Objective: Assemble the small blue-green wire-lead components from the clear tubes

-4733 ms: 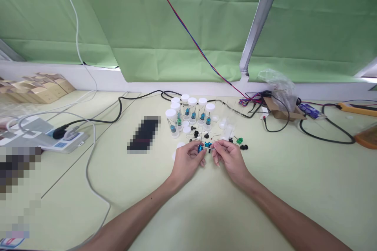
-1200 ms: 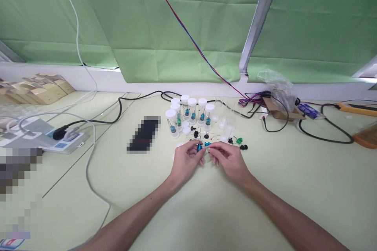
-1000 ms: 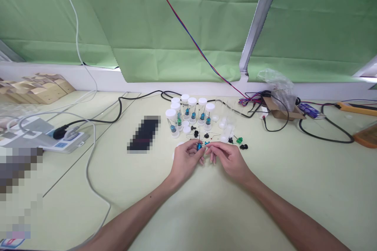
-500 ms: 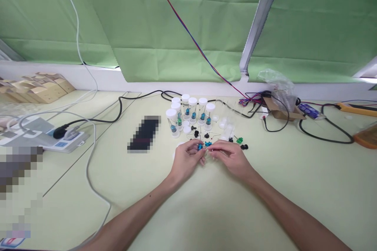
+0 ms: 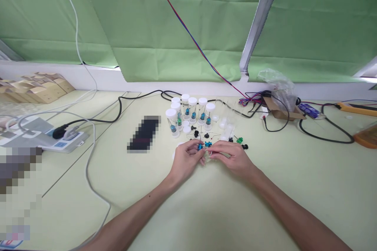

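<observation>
My left hand (image 5: 186, 160) is closed in a pinch on a small blue part with a thin metal rod (image 5: 200, 146) standing up from it. Close against it, my right hand (image 5: 235, 157) pinches with thumb and forefinger; a thin pale piece shows at the fingertips, too small to name. A second blue part (image 5: 208, 144) lies just beyond the fingers. Small black parts (image 5: 196, 133) and thin wires are scattered behind my hands. To the right lie a green part (image 5: 239, 140) and another black part (image 5: 244, 147).
Several clear tubes with white caps (image 5: 210, 107) stand behind my hands, with coloured parts inside. Clear tubes (image 5: 228, 129) lie to the right. A dark pixelated rectangle (image 5: 144, 135) and a power strip (image 5: 69, 141) are leftward. A cardboard box (image 5: 279, 111) and cables sit back right.
My right fingertips have shifted slightly, and the thin piece at them now shows paler. My left hand stays almost where it was, with the blue part in it.
</observation>
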Demonstrator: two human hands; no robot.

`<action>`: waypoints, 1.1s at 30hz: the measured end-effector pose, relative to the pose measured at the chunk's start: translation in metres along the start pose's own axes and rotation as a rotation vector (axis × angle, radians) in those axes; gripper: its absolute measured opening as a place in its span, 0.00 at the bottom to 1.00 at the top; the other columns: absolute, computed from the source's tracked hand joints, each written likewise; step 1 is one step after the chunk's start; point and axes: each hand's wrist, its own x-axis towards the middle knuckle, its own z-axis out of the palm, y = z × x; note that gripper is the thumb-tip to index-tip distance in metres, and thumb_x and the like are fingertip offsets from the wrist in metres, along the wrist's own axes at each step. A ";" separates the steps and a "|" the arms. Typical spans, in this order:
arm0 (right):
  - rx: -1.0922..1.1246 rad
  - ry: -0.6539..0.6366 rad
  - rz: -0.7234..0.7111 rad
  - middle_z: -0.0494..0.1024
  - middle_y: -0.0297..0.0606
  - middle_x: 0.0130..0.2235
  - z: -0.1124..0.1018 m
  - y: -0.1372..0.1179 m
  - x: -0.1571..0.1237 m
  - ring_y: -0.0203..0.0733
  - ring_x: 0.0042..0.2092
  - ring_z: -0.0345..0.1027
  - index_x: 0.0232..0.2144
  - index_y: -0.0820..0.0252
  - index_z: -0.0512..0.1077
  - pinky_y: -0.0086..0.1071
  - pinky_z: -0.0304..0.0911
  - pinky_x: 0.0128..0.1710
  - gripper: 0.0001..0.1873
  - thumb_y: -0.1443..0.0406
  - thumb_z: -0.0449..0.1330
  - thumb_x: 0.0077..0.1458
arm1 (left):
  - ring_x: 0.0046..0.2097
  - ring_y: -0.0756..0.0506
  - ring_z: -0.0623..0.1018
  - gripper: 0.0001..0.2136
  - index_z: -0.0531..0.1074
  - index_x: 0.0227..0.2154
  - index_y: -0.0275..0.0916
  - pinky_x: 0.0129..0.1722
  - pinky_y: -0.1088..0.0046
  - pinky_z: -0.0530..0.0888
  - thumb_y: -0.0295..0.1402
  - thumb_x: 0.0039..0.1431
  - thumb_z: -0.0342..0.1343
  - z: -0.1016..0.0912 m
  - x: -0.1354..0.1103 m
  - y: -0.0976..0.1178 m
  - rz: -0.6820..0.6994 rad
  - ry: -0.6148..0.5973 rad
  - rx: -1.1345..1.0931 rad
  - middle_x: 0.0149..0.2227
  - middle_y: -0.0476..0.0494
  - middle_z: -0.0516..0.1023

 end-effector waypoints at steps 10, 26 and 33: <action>-0.194 -0.049 -0.185 0.79 0.42 0.38 -0.001 0.008 -0.005 0.42 0.39 0.73 0.47 0.55 0.76 0.36 0.71 0.38 0.13 0.66 0.55 0.64 | 0.22 0.49 0.75 0.13 0.72 0.34 0.37 0.25 0.74 0.74 0.39 0.50 0.63 0.001 -0.001 0.003 -0.007 0.003 0.035 0.21 0.51 0.74; -0.207 0.038 -0.165 0.80 0.42 0.35 0.008 0.007 -0.007 0.42 0.37 0.73 0.42 0.58 0.76 0.36 0.70 0.37 0.12 0.67 0.53 0.64 | 0.21 0.47 0.76 0.14 0.73 0.35 0.38 0.23 0.72 0.75 0.41 0.50 0.63 0.000 0.000 -0.005 0.026 0.011 0.052 0.20 0.52 0.72; -0.139 0.124 -0.011 0.80 0.38 0.32 0.014 0.000 -0.008 0.40 0.33 0.73 0.36 0.57 0.76 0.34 0.69 0.35 0.09 0.67 0.55 0.63 | 0.21 0.48 0.76 0.13 0.73 0.34 0.38 0.23 0.74 0.74 0.41 0.50 0.63 0.001 -0.002 -0.003 0.024 0.013 0.062 0.20 0.53 0.71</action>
